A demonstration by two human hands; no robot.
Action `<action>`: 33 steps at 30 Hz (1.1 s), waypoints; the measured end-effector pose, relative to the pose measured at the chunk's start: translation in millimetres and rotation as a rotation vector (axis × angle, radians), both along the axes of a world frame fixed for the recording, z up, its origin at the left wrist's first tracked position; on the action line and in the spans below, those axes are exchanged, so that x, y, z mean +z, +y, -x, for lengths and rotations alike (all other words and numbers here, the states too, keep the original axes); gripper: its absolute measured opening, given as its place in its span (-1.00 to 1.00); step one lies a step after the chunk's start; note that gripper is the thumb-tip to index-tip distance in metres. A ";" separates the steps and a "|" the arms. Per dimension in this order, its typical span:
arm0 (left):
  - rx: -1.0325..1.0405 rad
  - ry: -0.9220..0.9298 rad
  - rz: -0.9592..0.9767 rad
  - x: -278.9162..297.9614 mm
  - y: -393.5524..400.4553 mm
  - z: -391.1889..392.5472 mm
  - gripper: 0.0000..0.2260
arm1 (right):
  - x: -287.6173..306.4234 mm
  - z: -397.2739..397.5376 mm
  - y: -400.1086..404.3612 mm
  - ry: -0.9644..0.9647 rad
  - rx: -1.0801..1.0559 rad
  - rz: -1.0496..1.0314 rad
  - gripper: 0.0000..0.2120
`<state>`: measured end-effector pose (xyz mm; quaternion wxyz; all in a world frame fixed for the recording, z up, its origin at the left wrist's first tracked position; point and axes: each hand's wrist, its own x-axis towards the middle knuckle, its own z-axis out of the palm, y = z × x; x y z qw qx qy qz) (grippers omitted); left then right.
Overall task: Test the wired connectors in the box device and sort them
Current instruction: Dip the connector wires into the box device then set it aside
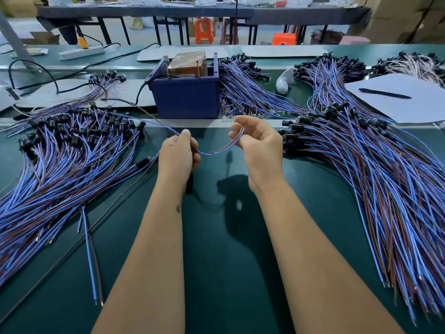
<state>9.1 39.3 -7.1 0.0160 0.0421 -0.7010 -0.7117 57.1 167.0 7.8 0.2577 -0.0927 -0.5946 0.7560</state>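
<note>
green table [216, 273] nearest, forearms over it. left pile of wired connectors [60, 165] on the table. left hand [178, 157] pinches a blue-brown wire [216, 150], held above the table; right hand [260, 150] pinches its other end, wire sagging between. blue box device [186, 97] behind the hands. right pile [373, 177] beside.

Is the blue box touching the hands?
Apart. The head view shows the blue box beyond both the left hand and right hand, with green table showing between them.
</note>
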 end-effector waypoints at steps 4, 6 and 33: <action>-0.021 0.049 -0.006 0.6 1.1 -3.6 -0.65 | -0.1 -1.6 6.8 -0.039 0.081 0.188 -0.70; -0.117 0.054 -0.193 6.1 2.2 -7.3 -0.63 | -0.5 -2.2 8.7 -0.044 0.053 0.144 -0.77; -0.909 0.381 0.192 6.8 121.6 -113.8 -0.62 | 32.3 -62.2 165.9 -0.643 -0.501 -1.073 -0.61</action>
